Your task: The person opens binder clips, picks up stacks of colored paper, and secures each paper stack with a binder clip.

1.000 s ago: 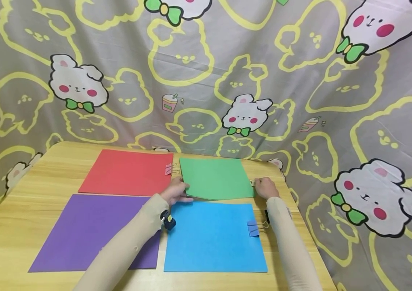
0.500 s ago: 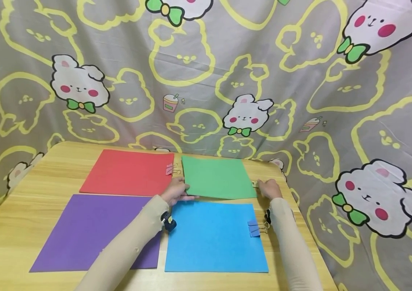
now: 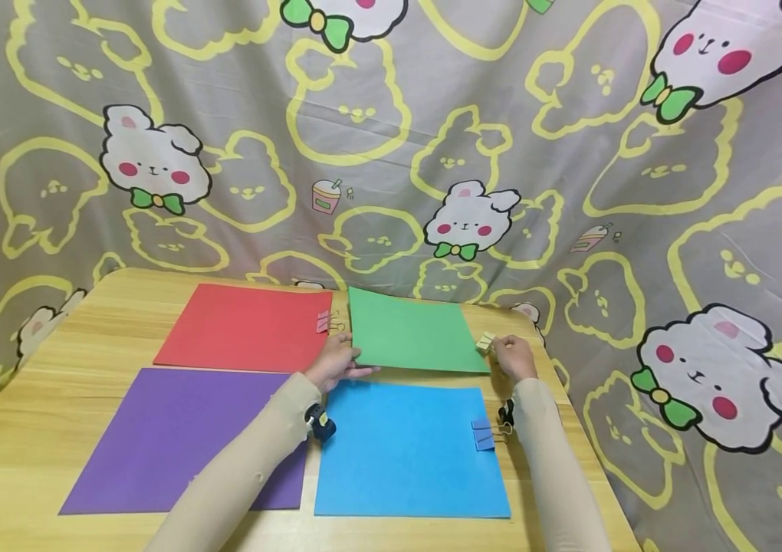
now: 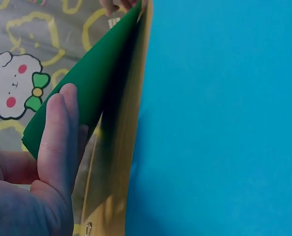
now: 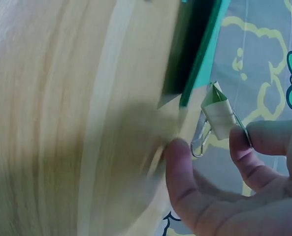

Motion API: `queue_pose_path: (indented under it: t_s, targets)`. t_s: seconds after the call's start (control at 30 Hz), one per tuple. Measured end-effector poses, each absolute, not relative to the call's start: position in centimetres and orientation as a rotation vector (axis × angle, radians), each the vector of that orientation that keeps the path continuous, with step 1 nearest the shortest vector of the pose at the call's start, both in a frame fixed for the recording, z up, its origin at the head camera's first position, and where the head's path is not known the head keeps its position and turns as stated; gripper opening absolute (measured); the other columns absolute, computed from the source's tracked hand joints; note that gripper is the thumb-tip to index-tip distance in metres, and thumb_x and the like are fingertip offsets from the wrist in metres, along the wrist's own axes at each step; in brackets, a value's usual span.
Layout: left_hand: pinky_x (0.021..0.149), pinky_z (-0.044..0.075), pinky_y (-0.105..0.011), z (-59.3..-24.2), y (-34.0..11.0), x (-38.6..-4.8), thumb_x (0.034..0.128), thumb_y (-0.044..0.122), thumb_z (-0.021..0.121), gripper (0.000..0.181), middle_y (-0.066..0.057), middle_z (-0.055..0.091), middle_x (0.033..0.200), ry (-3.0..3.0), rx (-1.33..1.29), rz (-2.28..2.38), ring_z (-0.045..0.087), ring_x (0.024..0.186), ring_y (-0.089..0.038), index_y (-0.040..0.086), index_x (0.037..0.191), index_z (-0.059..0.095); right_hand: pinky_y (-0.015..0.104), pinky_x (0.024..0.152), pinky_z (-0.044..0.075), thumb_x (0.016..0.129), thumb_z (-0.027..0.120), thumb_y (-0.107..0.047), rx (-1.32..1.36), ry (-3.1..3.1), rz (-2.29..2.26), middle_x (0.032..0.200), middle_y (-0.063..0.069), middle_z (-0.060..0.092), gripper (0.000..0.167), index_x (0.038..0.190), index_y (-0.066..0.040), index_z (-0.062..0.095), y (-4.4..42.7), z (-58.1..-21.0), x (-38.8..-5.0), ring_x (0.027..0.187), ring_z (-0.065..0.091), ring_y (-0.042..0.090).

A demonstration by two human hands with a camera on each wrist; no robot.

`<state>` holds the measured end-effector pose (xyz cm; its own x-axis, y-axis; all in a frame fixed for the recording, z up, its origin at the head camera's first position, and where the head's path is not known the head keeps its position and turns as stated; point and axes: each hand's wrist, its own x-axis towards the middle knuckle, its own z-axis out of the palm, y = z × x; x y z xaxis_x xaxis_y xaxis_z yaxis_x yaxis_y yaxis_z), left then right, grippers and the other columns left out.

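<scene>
My left hand (image 3: 336,363) holds the near left corner of the green paper stack (image 3: 412,331), thumb on top and fingers beneath. In the left wrist view, that hand (image 4: 52,152) supports the green paper (image 4: 81,93) tilted above the table. At the stack's right edge, my right hand (image 3: 514,357) pinches a pale yellow binder clip (image 3: 485,342). The right wrist view has this hand (image 5: 244,177) pinching one wire handle between thumb and finger. There the clip (image 5: 219,115) stands apart from the green paper's edge (image 5: 201,59).
Red paper (image 3: 246,326) with a pink binder clip (image 3: 323,321) lies left of the green. In front are blue paper (image 3: 412,452) with a blue-purple binder clip (image 3: 483,435) and purple paper (image 3: 177,437). Behind the wooden table (image 3: 4,475) hangs a patterned curtain (image 3: 377,84).
The yellow binder clip has come away from the green stack's right edge and turned upward in my right hand. The green stack has risen and shifted slightly right.
</scene>
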<state>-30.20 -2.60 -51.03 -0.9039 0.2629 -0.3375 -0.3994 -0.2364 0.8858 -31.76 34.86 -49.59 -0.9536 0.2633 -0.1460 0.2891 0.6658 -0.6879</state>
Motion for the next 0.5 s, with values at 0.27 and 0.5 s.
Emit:
queue_pose_path:
  t_s: [0.27,0.5]
  targets:
    - [0.080,0.065,-0.031,-50.8,-2.8,-29.8,0.1067,-0.002,0.039,0.055,-0.035,0.051,0.138,1.639,-0.138,2.193,0.078,0.093,-0.035,-0.001,0.160,0.023,0.041,0.082,0.059,0.111,0.044,-0.034,0.464,2.825,-1.378,0.122,0.026,0.064,0.041,0.123,0.002,0.060,34.5,-49.0,-31.2,0.097,0.071,0.037]
    - [0.081,0.064,-0.031,-50.6,-3.3,-29.7,0.1068,-0.001,0.040,0.060,-0.034,0.048,0.145,1.648,-0.127,2.213,0.078,0.094,-0.034,-0.002,0.162,0.018,0.047,0.109,0.053,0.110,0.048,-0.034,0.499,2.629,-1.710,0.146,0.031,0.048,0.056,0.150,0.005,0.041,33.9,-48.4,-30.8,0.128,0.061,0.044]
